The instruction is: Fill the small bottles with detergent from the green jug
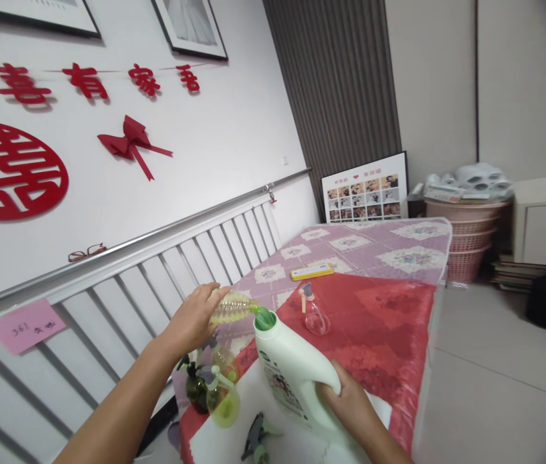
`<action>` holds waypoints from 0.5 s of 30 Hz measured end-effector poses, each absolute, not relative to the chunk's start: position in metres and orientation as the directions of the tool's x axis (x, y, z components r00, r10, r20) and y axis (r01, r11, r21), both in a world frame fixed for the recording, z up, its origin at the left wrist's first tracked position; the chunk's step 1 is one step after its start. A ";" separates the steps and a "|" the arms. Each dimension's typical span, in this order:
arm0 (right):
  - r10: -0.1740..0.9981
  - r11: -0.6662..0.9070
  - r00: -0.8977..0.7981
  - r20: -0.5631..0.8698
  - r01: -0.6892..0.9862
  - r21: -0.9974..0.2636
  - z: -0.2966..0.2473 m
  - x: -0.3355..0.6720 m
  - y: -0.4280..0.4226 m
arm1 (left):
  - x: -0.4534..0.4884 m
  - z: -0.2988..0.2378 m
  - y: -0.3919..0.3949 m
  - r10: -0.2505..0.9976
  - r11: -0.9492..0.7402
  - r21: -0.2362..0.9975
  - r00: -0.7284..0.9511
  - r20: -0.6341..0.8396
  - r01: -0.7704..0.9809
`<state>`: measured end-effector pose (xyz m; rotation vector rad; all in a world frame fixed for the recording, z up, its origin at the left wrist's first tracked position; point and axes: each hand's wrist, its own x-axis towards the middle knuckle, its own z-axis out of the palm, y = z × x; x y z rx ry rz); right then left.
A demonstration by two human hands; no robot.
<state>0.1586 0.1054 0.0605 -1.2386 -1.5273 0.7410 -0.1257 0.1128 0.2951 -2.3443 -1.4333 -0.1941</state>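
The pale green jug (295,380) leans over the white sheet (222,444) on the table, its open mouth up and tipped to the left; from here I can't tell whether its base rests there. The right hand (350,399) is wrapped around its handle. The left hand (196,316) grips a yellowish ribbed bottle (232,307), laid nearly flat, its neck at the jug's mouth. Which way any liquid runs, I can't make out.

I'd worry about that meeting of mouths: if either wrist slips or the jug tilts too fast, liquid could dribble onto the sheet and the red cloth (379,348). A drop of the left forearm might topple the dark green spray bottle (196,394) or the yellow-green spray bottle (225,407) beside it. A loose spray head (255,438) lies close in front.

Beyond stands a clear spray bottle (319,321). The white railing (205,251) limits the left side; rightward, red cloth offers room up to the table's edge, with floor (480,367) past it.
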 end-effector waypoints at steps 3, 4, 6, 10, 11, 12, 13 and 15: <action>0.950 0.288 0.012 0.312 0.351 -0.891 0.060 0.159 0.106 | -0.125 0.295 0.112 0.832 -0.399 -0.253 0.464 0.304 0.881; 0.950 0.287 0.015 0.312 0.351 -0.891 0.061 0.159 0.106 | -0.125 0.295 0.112 0.834 -0.397 -0.251 0.461 0.303 0.883; 0.951 0.282 0.025 0.309 0.346 -0.895 0.062 0.159 0.106 | -0.125 0.295 0.112 0.834 -0.397 -0.247 0.460 0.304 0.884; 0.953 0.274 0.035 0.302 0.337 -0.901 0.065 0.158 0.105 | -0.125 0.295 0.112 0.825 -0.407 -0.246 0.470 0.313 0.879; 0.952 0.276 0.035 0.305 0.337 -0.900 0.065 0.158 0.105 | -0.125 0.295 0.112 0.826 -0.406 -0.246 0.469 0.313 0.880; 0.951 0.278 0.036 0.308 0.338 -0.899 0.065 0.159 0.105 | -0.125 0.295 0.112 0.827 -0.404 -0.247 0.467 0.312 0.881; 0.950 0.280 0.037 0.310 0.339 -0.898 0.065 0.159 0.105 | -0.125 0.296 0.112 0.828 -0.402 -0.248 0.465 0.311 0.881; 0.948 0.285 0.037 0.316 0.339 -0.896 0.064 0.159 0.105 | -0.124 0.296 0.111 0.828 -0.400 -0.252 0.465 0.313 0.881</action>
